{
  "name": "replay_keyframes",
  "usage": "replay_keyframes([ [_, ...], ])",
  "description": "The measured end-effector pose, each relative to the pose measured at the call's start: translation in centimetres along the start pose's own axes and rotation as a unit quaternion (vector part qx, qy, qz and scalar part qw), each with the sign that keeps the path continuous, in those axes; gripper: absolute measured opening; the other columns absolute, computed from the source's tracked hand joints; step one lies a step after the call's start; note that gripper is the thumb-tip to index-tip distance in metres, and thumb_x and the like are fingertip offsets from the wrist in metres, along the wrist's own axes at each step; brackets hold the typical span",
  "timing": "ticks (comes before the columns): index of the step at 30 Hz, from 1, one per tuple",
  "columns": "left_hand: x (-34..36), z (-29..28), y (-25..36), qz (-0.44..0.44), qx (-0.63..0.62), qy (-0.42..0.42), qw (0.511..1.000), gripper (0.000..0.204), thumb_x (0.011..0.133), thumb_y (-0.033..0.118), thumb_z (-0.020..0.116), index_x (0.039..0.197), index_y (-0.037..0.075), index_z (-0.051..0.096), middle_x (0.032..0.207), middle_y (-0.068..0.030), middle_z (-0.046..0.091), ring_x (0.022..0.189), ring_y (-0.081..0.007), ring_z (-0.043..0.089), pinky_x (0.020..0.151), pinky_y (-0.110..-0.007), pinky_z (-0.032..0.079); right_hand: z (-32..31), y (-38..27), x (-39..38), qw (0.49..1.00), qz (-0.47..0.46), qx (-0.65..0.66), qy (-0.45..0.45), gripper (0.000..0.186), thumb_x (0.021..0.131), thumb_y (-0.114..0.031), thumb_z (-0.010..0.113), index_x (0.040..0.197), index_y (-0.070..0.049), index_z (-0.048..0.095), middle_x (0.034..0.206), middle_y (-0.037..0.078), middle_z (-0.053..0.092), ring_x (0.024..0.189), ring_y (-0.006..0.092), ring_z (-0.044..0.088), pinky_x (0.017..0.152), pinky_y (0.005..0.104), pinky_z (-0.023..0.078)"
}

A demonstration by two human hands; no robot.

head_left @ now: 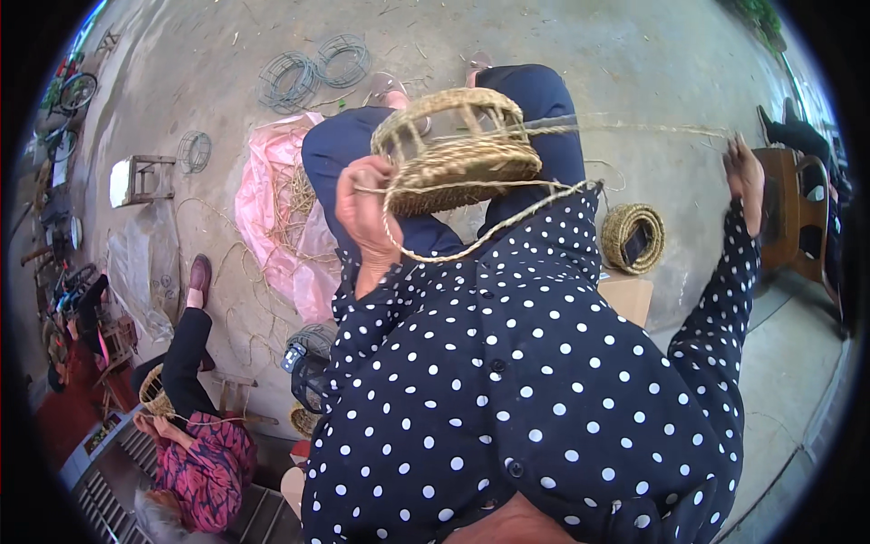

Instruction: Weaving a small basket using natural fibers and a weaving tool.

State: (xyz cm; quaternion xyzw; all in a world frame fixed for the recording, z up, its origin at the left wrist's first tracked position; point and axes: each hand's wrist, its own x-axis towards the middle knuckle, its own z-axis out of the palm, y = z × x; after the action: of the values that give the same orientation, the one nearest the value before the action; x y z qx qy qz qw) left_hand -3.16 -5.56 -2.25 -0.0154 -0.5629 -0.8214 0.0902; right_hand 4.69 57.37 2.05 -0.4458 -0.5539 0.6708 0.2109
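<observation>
A woven straw basket (458, 168) with upright bars around its upper part rests tilted on my lap. My left hand (367, 204) is closed on its lower left side, where a cord crosses the fingers. A twisted straw cord (485, 231) loops from there below the basket and up to the right. Another strand (634, 122) runs taut from the basket to my right hand (745, 172), raised far out at the right with its fingers pinched on it.
Pink plastic sheeting (263, 172) with straw lies left of my legs. Wire frames (340, 59) lie ahead. A coiled straw basket (625, 227) sits on a cardboard box (625, 295). A wooden chair (788, 222) is at right, a stool (145, 177) at left. A co-worker (199, 462) holds basketwork at lower left.
</observation>
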Motion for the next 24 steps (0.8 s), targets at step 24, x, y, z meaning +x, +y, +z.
replay_keyframes([
  [24, -0.6, -1.6, 0.9, -0.005, 0.064, -0.009, 0.998, 0.027, 0.097, 0.025, 0.053, 0.085, 0.001, 0.053, 0.095, -0.0069, 0.056, 0.086, -0.0141, 0.049, 0.084, -0.028, 0.039, 15.0, 5.8, 1.6, 0.718, -0.368, -0.540, -0.240, 0.027, 0.095, -0.028, 0.054, 0.108, -0.007, 0.066, 0.091, 0.014, 0.066, 0.081, 0.0274, 0.062, 0.075, 0.0337, 0.048],
])
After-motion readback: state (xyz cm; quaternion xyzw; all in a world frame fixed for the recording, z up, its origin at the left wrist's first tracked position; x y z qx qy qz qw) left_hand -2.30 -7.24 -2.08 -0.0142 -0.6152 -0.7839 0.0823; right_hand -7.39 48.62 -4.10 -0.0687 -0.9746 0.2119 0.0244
